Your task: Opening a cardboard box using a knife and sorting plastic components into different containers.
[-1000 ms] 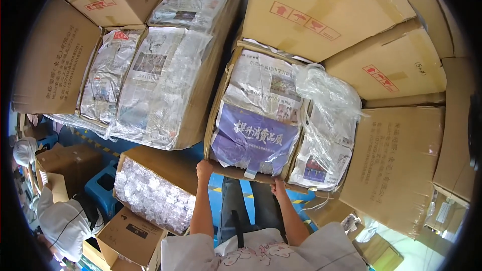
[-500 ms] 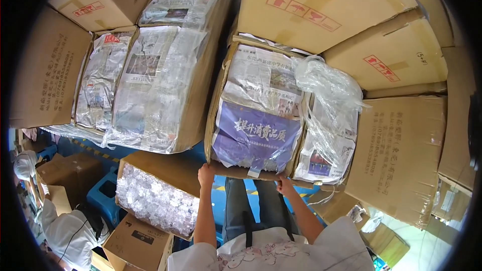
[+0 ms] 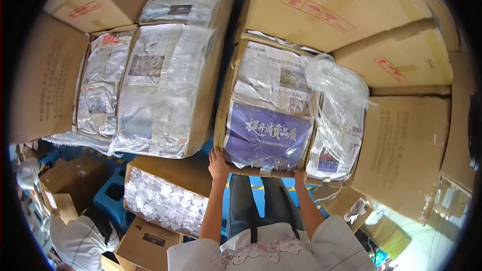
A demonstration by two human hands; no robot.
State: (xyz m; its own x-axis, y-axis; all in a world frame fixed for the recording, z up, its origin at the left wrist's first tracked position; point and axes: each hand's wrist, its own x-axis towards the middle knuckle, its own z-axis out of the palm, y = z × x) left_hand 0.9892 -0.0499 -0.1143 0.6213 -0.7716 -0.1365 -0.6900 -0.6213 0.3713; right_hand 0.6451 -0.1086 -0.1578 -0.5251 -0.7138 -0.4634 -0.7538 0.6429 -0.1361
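Note:
An open cardboard box (image 3: 224, 101) stands in front of me, packed with bundles wrapped in newspaper and clear plastic film. My left hand (image 3: 218, 163) grips its near left corner at the bottom edge. My right hand (image 3: 299, 176) holds the near edge of the same box, under a purple-printed newspaper bundle (image 3: 267, 135). To the right, inside the box, lies a second newspaper bundle (image 3: 337, 135) under loose crumpled clear plastic film (image 3: 335, 83).
Another open box (image 3: 158, 83) with film-wrapped newspaper bundles stands at the left. Open cardboard flaps (image 3: 406, 140) spread at the right and top. Below left is a box of small clear items (image 3: 165, 203), a blue stool (image 3: 111, 200), and another person in white (image 3: 80, 241).
The view has shifted slightly closer to the box. Both hands stay on its near edge; the right hand has slid a little along it.

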